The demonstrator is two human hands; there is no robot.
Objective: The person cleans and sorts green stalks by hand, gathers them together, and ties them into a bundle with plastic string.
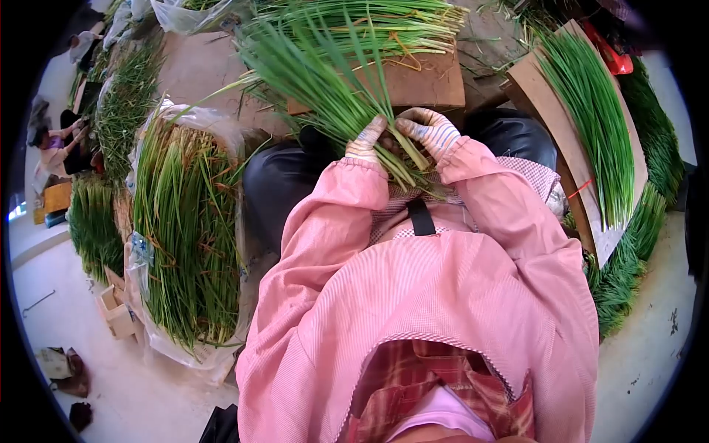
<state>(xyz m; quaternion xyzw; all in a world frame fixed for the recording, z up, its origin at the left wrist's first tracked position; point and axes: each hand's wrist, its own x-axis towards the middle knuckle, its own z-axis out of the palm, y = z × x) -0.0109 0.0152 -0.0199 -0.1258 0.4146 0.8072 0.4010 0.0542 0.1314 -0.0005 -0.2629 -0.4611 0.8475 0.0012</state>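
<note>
My left hand (367, 140), in a striped work glove, is closed around a loose bunch of long green chives (325, 92) over my lap. The leaves fan out up and to the left, and the pale stem ends point down toward me. My right hand (428, 131), gloved too, pinches a few chive stalks (408, 146) at the right side of the bunch, close to the left hand. Just beyond the hands, a pile of chives (399, 29) with yellowish stem ends lies on a brown board (421, 83).
On the left, a plastic-lined container (230, 136) holds uncleaned chives (188, 236). Tidy chives (591, 125) lie on a slanted board (569, 159) at right, with more greens (628, 273) beneath. A wooden stool (116, 311) stands on the floor. Two people (59, 151) sit far left.
</note>
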